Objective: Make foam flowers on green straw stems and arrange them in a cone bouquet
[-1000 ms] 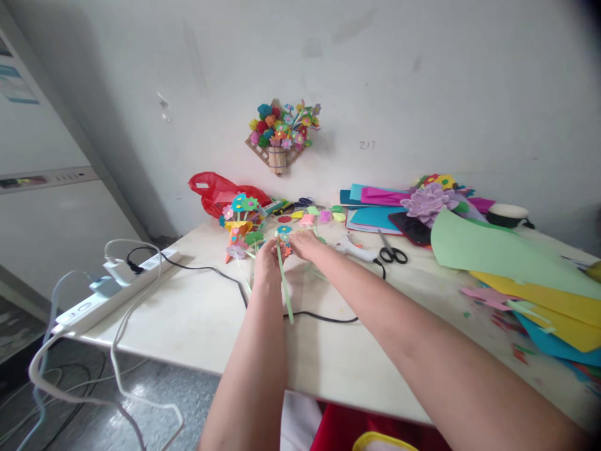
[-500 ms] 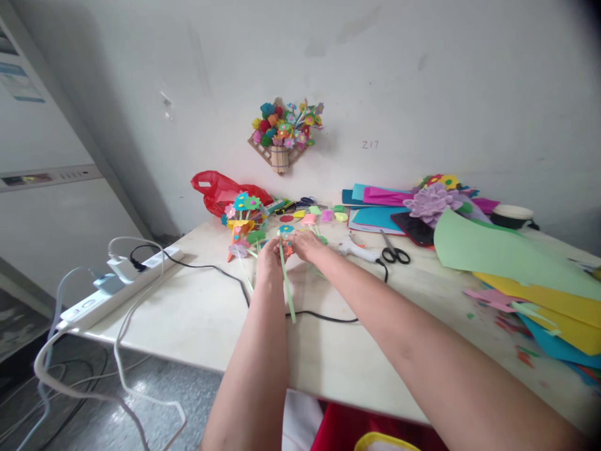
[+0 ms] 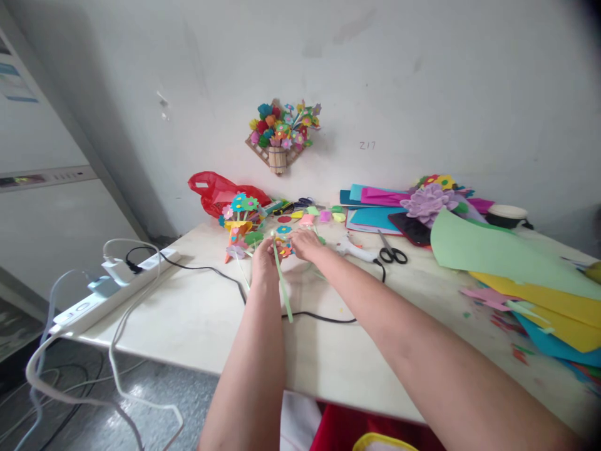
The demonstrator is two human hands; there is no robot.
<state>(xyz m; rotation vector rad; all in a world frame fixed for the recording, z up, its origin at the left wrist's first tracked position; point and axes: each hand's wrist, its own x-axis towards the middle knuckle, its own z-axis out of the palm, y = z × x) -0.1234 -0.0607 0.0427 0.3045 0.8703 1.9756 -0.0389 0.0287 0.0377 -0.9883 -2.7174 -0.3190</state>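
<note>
My left hand point(image 3: 265, 258) is closed in a pinch on a light green strip point(image 3: 283, 287), which slants down toward me over the table. Just to its right is my right hand point(image 3: 306, 244), fingers bent together and pointing left; what they hold, if anything, I cannot make out. An orange paper flower point(image 3: 286, 250) shows beside the right fingertips. Behind the hands lies a blue paper flower point(image 3: 283, 230). To the left, an orange cone point(image 3: 233, 237) bears several colourful paper flowers point(image 3: 245, 202).
A white glue gun point(image 3: 357, 249) and black-handled scissors point(image 3: 393, 254) lie right of my hands. Its black cord point(image 3: 323, 317) crosses the table. Coloured sheets point(image 3: 511, 257) cover the right side. A power strip point(image 3: 117, 291) lies at the left edge, a red bag point(image 3: 220, 193) behind.
My hands have drawn slightly apart, and the orange flower shows more between them. My left hand has shifted a little left with the green strip. The whole view has shifted slightly.
</note>
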